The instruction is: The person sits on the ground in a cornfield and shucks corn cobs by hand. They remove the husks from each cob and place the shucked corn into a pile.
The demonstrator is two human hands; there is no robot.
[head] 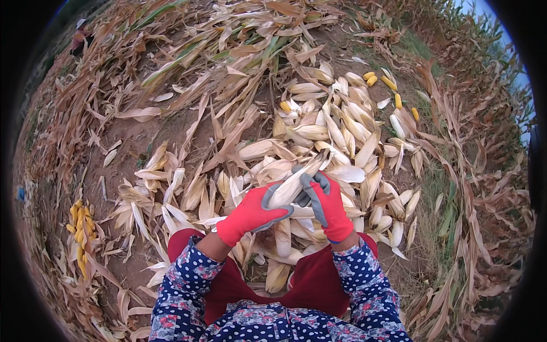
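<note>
Both my hands wear red work gloves with grey coated palms and fingers. My left hand [256, 209] is closed around the lower end of an ear of corn in its pale dry husk [290, 187], which tilts up to the right. My right hand [323, 199] is at the ear's upper right side, its fingers bent against the husk; whether they pinch it I cannot tell. Beneath and beyond my hands lies a heap of unhusked corn ears [314, 131]. One yellow cob [285, 106] shows bare kernels at the heap's upper left.
Husked yellow cobs [81, 226] lie piled at the left; several more [398, 101] are scattered at the upper right. Dry corn stalks and leaves [252, 47] cover much of the soil. Standing corn plants [483, 38] rise at the upper right. A person [80, 37] is far off at the upper left.
</note>
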